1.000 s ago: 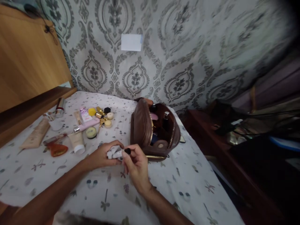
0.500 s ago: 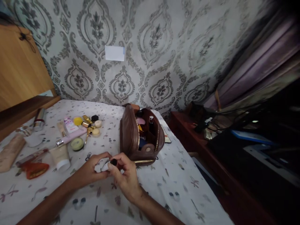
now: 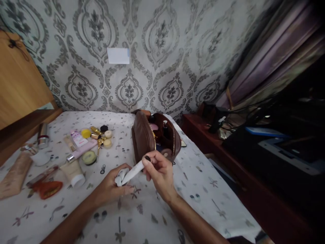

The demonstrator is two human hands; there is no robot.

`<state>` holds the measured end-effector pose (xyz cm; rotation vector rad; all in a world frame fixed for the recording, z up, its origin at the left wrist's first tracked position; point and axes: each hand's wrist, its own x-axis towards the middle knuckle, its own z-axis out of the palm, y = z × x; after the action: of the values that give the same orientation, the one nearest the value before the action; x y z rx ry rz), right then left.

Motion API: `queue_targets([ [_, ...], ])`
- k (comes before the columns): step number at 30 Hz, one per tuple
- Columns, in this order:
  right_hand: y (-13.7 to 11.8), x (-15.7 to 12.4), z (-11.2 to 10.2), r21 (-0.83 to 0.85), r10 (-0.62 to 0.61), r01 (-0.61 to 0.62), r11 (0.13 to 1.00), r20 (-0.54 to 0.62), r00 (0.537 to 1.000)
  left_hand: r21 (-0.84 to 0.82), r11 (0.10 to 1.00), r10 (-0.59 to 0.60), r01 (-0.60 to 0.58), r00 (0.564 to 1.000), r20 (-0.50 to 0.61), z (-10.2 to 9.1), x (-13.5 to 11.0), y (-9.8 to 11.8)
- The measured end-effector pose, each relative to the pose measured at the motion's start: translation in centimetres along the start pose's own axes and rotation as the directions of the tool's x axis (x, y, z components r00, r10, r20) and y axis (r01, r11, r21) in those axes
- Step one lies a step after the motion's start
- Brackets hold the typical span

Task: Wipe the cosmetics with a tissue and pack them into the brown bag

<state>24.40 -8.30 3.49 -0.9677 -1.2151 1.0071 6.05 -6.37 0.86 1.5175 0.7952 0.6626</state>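
My right hand (image 3: 162,174) pinches a slim white tube (image 3: 134,171) by its dark-capped end. The tube slants down to the left, its lower end against a crumpled white wipe (image 3: 121,178). That wipe is bunched in my left hand (image 3: 109,185), thumb stretched out below it. Just behind my right hand stands an open brown cosmetic bag (image 3: 142,135), with a silver-topped bottle (image 3: 165,124) and other items inside. Its front edge is partly hidden by my right hand.
Left on the patterned cloth (image 3: 142,217) lie a cream tube (image 3: 73,173), a green-filled jar (image 3: 89,157), an orange item (image 3: 50,189), a beige tube (image 3: 16,174) and several small cosmetics. A dark red desk (image 3: 200,135) with cables stands at the right.
My right hand has moved right and up, drawing the white tube partly out of the wipe so more of it shows. The left hand's grip has loosened somewhat. The view has shifted slightly.
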Motion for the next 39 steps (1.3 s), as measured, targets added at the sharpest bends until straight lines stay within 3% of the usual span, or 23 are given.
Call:
queue_targets([
  [4,-1.8,0.4,-0.9,-0.010,-0.042,0.041,0.999,-0.065,0.997,0.014,1.000,-0.008,0.008,1.000,-0.027,0.0,-0.1,-0.6],
  [9,-6.2,2.9,-4.3,-0.199,-0.292,0.254,0.947,-0.193,0.937,0.112,0.991,-0.066,0.068,0.998,-0.019,0.5,0.1,-1.0],
  [12,-8.3,5.1,-6.9,-0.395,-0.425,0.339,0.854,-0.152,0.893,0.193,0.977,-0.096,0.089,0.995,0.032,1.3,0.4,-0.5],
  [15,-9.0,7.2,-9.1,-0.592,-0.457,0.336,0.733,-0.063,0.887,0.303,0.950,-0.109,0.077,0.990,0.090,2.1,1.1,0.0],
  [20,-8.6,9.5,-10.8,-0.821,-0.390,0.309,0.480,0.116,0.914,0.387,0.922,-0.080,0.008,0.982,0.168,2.8,2.2,-0.6],
  [24,-8.2,10.2,-10.9,-0.913,-0.319,0.322,0.248,0.237,0.918,0.470,0.880,-0.152,0.074,0.980,0.130,2.6,2.2,-1.2],
  [29,-7.5,11.2,-11.0,-0.941,-0.162,0.337,0.038,0.327,0.931,0.545,0.830,-0.222,0.116,0.966,0.133,2.4,2.1,-1.5],
  [35,-7.4,12.3,-10.8,-0.929,0.029,0.371,0.006,0.371,0.928,0.573,0.812,-0.232,0.108,0.961,0.149,2.3,2.1,-1.2],
  [39,-7.5,12.4,-10.4,-0.919,0.084,0.394,-0.002,0.392,0.916,0.570,0.817,-0.228,0.089,0.957,0.178,2.0,2.1,-1.4],
])
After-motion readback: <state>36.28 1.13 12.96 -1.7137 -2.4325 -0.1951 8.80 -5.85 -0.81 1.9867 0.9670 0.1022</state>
